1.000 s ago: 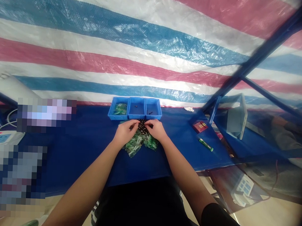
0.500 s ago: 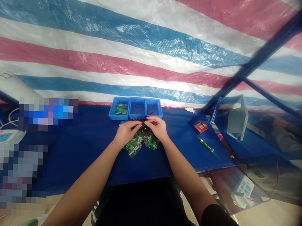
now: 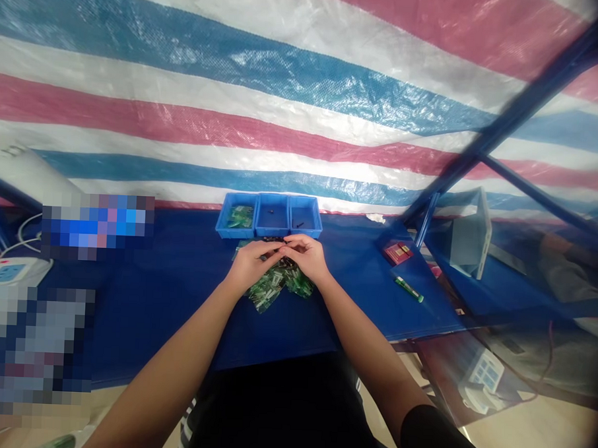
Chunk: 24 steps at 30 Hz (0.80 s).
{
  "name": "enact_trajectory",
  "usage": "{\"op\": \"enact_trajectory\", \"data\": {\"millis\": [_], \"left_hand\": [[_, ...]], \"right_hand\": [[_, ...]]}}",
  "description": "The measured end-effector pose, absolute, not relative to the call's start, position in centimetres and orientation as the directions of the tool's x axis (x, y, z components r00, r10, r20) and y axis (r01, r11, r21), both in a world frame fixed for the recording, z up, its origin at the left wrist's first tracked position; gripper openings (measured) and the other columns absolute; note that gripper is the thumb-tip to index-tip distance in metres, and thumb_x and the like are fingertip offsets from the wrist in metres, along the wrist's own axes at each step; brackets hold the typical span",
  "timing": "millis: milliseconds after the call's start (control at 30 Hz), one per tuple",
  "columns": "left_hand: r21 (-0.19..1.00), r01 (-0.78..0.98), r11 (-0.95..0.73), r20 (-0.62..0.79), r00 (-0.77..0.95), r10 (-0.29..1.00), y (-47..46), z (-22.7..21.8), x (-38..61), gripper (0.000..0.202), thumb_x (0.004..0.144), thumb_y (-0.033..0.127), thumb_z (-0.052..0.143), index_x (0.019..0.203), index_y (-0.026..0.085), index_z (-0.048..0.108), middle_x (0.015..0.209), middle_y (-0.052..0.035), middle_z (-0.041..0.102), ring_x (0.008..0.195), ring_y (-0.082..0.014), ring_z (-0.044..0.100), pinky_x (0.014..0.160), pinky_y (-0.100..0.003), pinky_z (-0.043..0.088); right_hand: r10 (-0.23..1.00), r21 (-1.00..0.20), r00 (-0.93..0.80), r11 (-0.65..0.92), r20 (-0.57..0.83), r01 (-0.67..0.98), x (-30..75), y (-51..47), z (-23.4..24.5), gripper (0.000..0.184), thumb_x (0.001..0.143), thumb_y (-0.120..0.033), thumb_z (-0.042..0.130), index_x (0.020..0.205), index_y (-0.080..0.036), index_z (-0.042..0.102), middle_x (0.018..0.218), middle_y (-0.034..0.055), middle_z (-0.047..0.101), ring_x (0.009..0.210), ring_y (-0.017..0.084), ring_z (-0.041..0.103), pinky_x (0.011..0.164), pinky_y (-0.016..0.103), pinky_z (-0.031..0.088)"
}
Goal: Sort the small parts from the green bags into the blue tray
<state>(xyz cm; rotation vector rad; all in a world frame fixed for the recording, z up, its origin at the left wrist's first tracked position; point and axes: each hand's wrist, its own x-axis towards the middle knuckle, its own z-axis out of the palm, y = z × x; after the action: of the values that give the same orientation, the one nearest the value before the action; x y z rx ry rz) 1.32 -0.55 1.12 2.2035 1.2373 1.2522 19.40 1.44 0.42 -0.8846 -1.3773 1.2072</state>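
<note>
My left hand point(image 3: 248, 265) and my right hand point(image 3: 309, 256) meet at the fingertips above a pile of small clear-green packets point(image 3: 266, 292) and dark small parts. Both hands are closed in a pinch; whatever lies between the fingers is too small to name. Just behind them stand three joined blue bins. Green packets point(image 3: 240, 216) lie in the left bin point(image 3: 236, 234). A tiny dark piece sits in the middle bin point(image 3: 273, 224), and a few dark, screw-like pieces point(image 3: 299, 225) rest in the right bin point(image 3: 312, 215).
On the blue table point(image 3: 167, 297), a dark red box point(image 3: 397, 252) and a green tube point(image 3: 408, 289) lie to the right. A crumpled white scrap point(image 3: 375, 217) is near the striped sheet point(image 3: 283, 137). At far left is a white power strip point(image 3: 9, 272).
My hands have come together, so the fingertips now touch where a small gap showed before. The bins and the pile stay in place.
</note>
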Motion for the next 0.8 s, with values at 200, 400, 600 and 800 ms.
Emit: {"op": "enact_trajectory", "data": {"millis": [200, 400, 600, 800], "left_hand": [[0.614, 0.522, -0.592, 0.552, 0.252, 0.795, -0.59, 1.28, 1.33, 0.021, 0.090, 0.039, 0.061, 0.096, 0.023, 0.074, 0.089, -0.0044, 0.074, 0.075, -0.0170, 0.065, 0.071, -0.029, 0.050], [0.606, 0.557, -0.567, 0.553, 0.218, 0.804, -0.52, 1.43, 1.18, 0.020, 0.090, 0.039, 0.061, 0.094, 0.023, 0.073, 0.087, -0.0039, 0.073, 0.079, -0.0180, 0.066, 0.072, -0.029, 0.051], [0.627, 0.603, -0.493, 0.491, 0.186, 0.851, -0.54, 1.45, 1.03, 0.025, 0.090, 0.042, 0.058, 0.097, 0.022, 0.071, 0.081, -0.0031, 0.070, 0.073, -0.0167, 0.064, 0.061, -0.025, 0.048], [0.647, 0.611, -0.456, 0.473, 0.147, 0.869, -0.69, 1.53, 1.15, 0.025, 0.092, 0.041, 0.055, 0.099, 0.021, 0.070, 0.077, -0.0015, 0.068, 0.071, -0.0146, 0.063, 0.062, -0.023, 0.047]], "right_hand": [[0.963, -0.977, -0.170, 0.197, 0.207, -0.079, 19.44, 1.44, 0.45, 0.040, 0.067, -0.045, 0.081, 0.097, -0.022, 0.070, 0.078, 0.0025, 0.073, 0.073, 0.020, 0.070, 0.069, 0.033, 0.058], [0.971, -0.978, -0.130, 0.193, 0.201, -0.077, 19.70, 1.65, 0.71, 0.032, 0.072, -0.049, 0.076, 0.087, -0.020, 0.072, 0.079, 0.0039, 0.073, 0.070, 0.018, 0.068, 0.068, 0.032, 0.057], [0.963, -0.971, -0.121, 0.237, 0.240, -0.038, 19.97, 1.66, 0.90, 0.030, 0.073, -0.046, 0.076, 0.088, -0.021, 0.075, 0.088, 0.0057, 0.075, 0.081, 0.021, 0.070, 0.076, 0.034, 0.057], [0.954, -0.960, -0.114, 0.279, 0.276, 0.012, 20.04, 1.77, 0.75, 0.029, 0.074, -0.045, 0.075, 0.090, -0.021, 0.074, 0.090, 0.0060, 0.074, 0.079, 0.020, 0.069, 0.072, 0.033, 0.056]]}}
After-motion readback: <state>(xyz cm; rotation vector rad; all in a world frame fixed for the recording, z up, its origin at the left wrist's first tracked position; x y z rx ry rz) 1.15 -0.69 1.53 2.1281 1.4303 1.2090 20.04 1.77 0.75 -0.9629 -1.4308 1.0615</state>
